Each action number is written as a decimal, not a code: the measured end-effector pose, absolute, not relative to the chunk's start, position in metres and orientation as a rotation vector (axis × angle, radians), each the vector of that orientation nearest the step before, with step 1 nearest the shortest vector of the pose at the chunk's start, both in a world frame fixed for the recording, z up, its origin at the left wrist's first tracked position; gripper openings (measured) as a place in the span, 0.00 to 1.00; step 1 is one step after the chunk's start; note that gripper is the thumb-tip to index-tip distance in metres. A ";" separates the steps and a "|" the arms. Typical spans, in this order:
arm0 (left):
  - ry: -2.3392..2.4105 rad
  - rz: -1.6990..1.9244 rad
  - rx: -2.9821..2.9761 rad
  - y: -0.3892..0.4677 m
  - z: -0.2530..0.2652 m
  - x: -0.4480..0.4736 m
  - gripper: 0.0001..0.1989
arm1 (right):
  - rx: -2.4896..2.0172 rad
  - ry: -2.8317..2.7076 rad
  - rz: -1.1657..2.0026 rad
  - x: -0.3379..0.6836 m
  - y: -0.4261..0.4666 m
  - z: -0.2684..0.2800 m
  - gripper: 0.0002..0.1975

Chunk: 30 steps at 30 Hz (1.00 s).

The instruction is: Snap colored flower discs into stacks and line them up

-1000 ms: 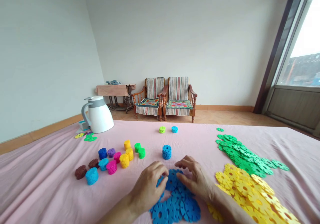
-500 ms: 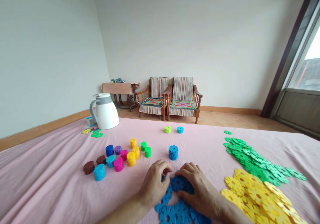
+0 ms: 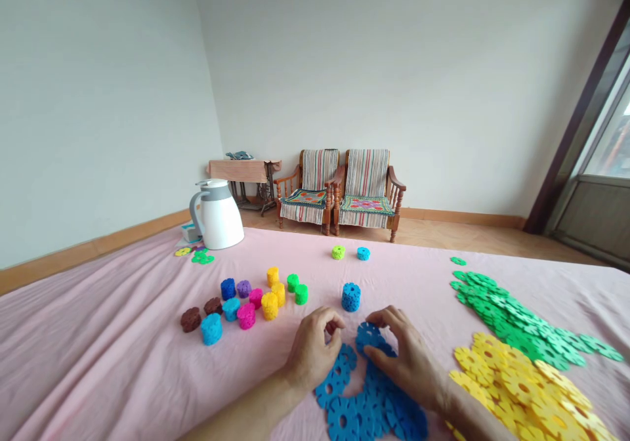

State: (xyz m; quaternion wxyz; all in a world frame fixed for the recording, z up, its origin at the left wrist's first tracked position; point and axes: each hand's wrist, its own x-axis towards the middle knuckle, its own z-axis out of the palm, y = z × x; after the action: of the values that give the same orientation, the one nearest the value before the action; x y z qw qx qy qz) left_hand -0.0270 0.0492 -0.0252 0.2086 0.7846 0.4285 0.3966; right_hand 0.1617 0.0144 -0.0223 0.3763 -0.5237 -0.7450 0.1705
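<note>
Curled fingers and thumb close my left hand (image 3: pixel 317 346) above the left side of the blue pile; anything inside them is hidden. My right hand (image 3: pixel 411 359) has its thumb and fingers around a blue snowflake disc (image 3: pixel 368 336), at the far edge of the pile. Loose blue snowflake discs (image 3: pixel 343 416) overlap in a heap below and between both hands. Just beyond the hands, a short upright stack of blue discs (image 3: pixel 351 297) stands on the pink cloth (image 3: pixel 132 362).
To the right lie loose yellow discs (image 3: pixel 524 385) and green discs (image 3: pixel 512 313). Several small coloured stacks, among them a light blue stack (image 3: pixel 211 329), stand left of my hands. Farther back are a lime stack (image 3: pixel 338 252), a small blue stack (image 3: pixel 363 253) and a white jug (image 3: pixel 221 218).
My hands have moved slightly apart, uncovering more blue discs between them. The right hand's disc is now raised and more visible. The whole view has shifted a little.
</note>
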 end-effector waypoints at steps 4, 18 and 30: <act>1.190 1.135 2.143 0.051 -0.028 -0.027 0.11 | -1.460 -1.708 0.455 0.167 0.028 -0.019 0.14; 1.204 1.160 1.962 0.059 -0.030 -0.031 0.09 | -1.406 -1.354 0.474 0.150 0.101 -0.018 0.19; 1.207 1.150 1.966 0.061 -0.031 -0.033 0.10 | -1.472 -1.571 0.344 0.140 0.100 -0.023 0.16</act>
State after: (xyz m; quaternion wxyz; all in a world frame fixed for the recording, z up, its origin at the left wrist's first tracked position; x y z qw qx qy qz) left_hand -0.0327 0.0615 -0.0314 0.2783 0.7325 0.4497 0.4287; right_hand 0.1398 0.0998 -0.0230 0.4622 -0.5987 -0.6390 0.1400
